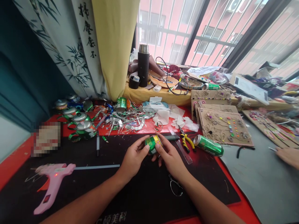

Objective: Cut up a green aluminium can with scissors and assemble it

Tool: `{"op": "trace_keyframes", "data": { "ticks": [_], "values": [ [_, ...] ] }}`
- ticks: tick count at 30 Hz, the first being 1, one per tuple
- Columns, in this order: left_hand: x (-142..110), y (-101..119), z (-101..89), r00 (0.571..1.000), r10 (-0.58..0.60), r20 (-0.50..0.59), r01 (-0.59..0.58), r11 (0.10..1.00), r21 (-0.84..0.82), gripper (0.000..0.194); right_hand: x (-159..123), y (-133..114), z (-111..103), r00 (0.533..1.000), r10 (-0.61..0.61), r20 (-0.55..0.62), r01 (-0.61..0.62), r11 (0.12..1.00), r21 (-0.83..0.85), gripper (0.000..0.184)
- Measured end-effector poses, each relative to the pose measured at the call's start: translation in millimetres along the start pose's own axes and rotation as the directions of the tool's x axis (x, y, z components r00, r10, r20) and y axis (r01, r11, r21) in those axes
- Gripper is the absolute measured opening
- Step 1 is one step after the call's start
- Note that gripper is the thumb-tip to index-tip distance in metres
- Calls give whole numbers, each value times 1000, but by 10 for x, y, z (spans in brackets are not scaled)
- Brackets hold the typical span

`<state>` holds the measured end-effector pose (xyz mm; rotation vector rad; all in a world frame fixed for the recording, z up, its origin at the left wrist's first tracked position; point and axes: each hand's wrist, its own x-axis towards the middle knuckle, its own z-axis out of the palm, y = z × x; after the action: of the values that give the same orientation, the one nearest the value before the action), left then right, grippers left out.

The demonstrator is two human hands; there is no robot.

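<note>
Both my hands hold a cut-down green and yellow drink can (152, 144) above the black mat (98, 186). My left hand (134, 155) grips its left side with thumb and fingers. Around the right side close the fingers of my right hand (169, 152), its thumb on the front. Scissors (175, 186) lie below my right wrist, partly hidden by it. To the right of my hands are yellow and black pliers (187, 141), a clear ruler (184, 152) and a whole green can (208, 145) on its side.
A pink glue gun (54, 179) with a lit red light and a glue stick lies at left. Behind it stand small can teapots (84, 126) and a cutter knife (97, 144). Metal scraps (126, 118) pile at the back. Another person's hand (288, 156) is at far right.
</note>
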<state>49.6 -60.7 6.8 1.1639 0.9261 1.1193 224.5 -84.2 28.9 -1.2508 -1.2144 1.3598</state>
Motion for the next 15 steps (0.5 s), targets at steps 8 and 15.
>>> {"op": "trace_keyframes", "data": {
  "ticks": [8,15],
  "values": [
    [1,-14,5,1000,3,-2,-3,1000,-4,59,-15,-3,6,1000,14,-3,-14,1000,-12,84],
    [-26,-24,11,1000,16,1,-15,999,-40,61,-23,-50,14,1000,18,-20,-18,1000,17,85]
  ]
}}
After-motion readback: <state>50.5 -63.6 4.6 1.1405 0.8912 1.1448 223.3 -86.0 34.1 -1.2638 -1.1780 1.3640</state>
